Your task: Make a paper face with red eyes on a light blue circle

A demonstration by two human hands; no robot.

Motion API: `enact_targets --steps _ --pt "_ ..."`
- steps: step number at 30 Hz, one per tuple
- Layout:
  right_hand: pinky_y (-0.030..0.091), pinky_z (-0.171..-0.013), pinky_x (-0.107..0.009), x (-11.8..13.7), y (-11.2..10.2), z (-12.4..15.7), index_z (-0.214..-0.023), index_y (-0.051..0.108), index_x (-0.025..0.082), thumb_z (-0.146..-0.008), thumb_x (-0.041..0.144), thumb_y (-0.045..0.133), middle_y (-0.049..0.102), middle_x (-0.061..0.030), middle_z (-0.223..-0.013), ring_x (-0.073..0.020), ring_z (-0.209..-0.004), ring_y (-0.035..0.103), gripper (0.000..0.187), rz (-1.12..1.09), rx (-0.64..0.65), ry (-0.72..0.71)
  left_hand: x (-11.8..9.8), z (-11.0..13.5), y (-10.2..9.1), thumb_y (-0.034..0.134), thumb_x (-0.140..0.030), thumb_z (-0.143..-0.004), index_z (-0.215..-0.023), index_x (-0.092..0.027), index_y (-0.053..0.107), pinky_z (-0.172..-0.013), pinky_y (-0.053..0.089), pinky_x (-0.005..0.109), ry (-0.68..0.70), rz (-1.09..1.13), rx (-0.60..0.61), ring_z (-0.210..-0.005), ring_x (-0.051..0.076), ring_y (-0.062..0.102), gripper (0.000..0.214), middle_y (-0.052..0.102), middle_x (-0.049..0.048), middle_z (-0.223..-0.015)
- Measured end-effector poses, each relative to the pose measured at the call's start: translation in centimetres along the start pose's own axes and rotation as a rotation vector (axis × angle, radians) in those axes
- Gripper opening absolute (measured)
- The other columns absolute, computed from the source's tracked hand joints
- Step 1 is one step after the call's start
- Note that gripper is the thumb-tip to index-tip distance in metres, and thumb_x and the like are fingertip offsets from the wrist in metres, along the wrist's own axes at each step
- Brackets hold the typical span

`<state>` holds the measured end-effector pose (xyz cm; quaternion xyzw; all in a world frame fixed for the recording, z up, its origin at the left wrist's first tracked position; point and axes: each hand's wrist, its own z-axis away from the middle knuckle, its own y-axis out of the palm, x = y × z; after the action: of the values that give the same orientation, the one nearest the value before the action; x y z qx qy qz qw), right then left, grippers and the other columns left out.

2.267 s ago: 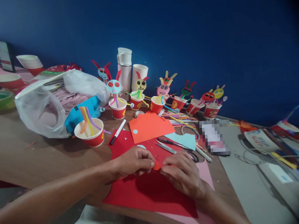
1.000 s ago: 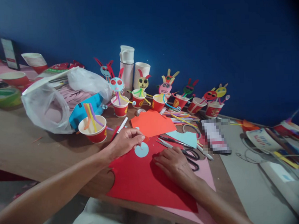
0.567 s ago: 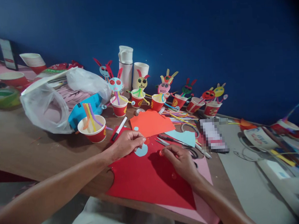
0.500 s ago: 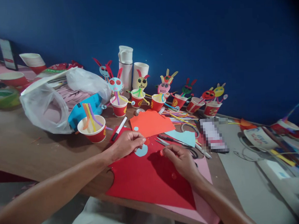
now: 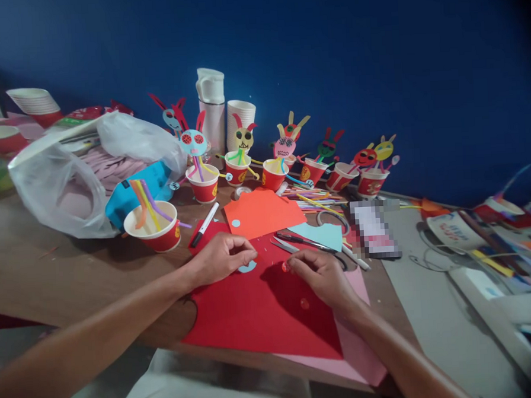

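My left hand (image 5: 224, 257) hovers over the red paper sheet (image 5: 254, 318) with thumb and fingers pinched together; I cannot make out anything between them. Partly covered by those fingertips, a light blue paper disc (image 5: 248, 267) lies on the sheet. To the right, my right hand (image 5: 320, 273) pinches a small shiny red-orange round piece (image 5: 284, 267) at its fingertips. A similar small round piece (image 5: 304, 304) rests on the red sheet below that hand. Scissors (image 5: 290, 243) and a black pen (image 5: 303, 240) lie just beyond the right hand.
Behind the hands are an orange paper sheet (image 5: 264, 214), a marker (image 5: 206, 224) and a paper cup with bent straws (image 5: 154, 231). Cups with paper-faced figures (image 5: 205, 187) line the blue wall. A plastic bag (image 5: 60, 192) stands left, a phone (image 5: 376, 232) right.
The view has shifted slightly, so the table things sit lower-left or higher in the picture. My left hand covers more of the blue disc. My right hand still pinches the small red-orange piece.
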<state>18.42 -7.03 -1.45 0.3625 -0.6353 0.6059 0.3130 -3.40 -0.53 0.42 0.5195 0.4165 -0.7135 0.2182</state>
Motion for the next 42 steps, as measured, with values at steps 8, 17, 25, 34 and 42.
enact_targets --steps 8,17,25,34,42 --pt "0.041 -0.068 -0.028 -0.4 -1.5 0.2 -0.079 0.064 0.019 -0.085 0.023 0.050 0.066 -0.0023 -0.074 -0.0149 -0.071 0.059 0.016 0.391 -0.087 -0.443 0.4 -0.1 -0.3 0.055 -0.035 -0.077 -0.073 -0.013 0.063 -0.055 0.039 0.019 0.063 -0.080 -0.043 -0.061 0.012 0.053 0.024 0.062 0.0019 -0.066" --pt "0.032 -0.064 -0.029 -1.3 -1.7 0.9 -0.075 0.061 0.017 -0.085 0.016 0.050 0.059 -0.0018 -0.065 -0.0128 -0.063 0.051 0.015 0.808 0.109 -0.841 0.2 0.1 -0.7 0.055 -0.030 -0.075 -0.071 -0.013 0.062 -0.056 0.040 0.020 0.069 -0.080 -0.104 -0.061 0.012 0.052 0.019 0.060 0.0011 -0.066" --pt "0.033 -0.062 -0.027 -1.3 -1.4 1.0 -0.079 0.062 0.019 -0.085 0.031 0.052 0.060 -0.0009 -0.065 -0.0127 -0.061 0.053 0.017 0.522 0.190 -0.738 -0.1 0.1 -2.1 0.057 -0.033 -0.075 -0.071 -0.014 0.058 -0.044 0.030 0.017 -0.015 0.168 -0.266 -0.046 0.006 0.041 0.019 0.051 -0.0037 -0.052" --pt "0.040 -0.069 -0.028 -2.6 -2.7 -0.8 -0.083 0.064 0.020 -0.086 0.027 0.050 0.065 -0.0036 -0.077 -0.0161 -0.073 0.058 0.016 0.594 -0.130 -0.418 0.0 0.1 -2.7 0.059 -0.026 -0.073 -0.075 -0.014 0.055 -0.042 0.029 0.016 -0.012 0.443 -0.305 -0.045 0.005 0.042 0.013 0.058 -0.0012 -0.061" --pt "0.038 -0.074 -0.032 -2.6 -2.8 -2.0 -0.093 0.063 0.023 -0.085 0.037 0.050 0.062 -0.0049 -0.088 -0.0203 -0.085 0.055 0.021 0.809 -0.005 -0.271 0.7 0.0 -2.1 0.060 -0.025 -0.071 -0.071 -0.013 0.053 -0.045 0.034 0.017 -0.008 0.409 -0.250 -0.043 0.006 0.046 0.014 0.055 -0.0026 -0.049"
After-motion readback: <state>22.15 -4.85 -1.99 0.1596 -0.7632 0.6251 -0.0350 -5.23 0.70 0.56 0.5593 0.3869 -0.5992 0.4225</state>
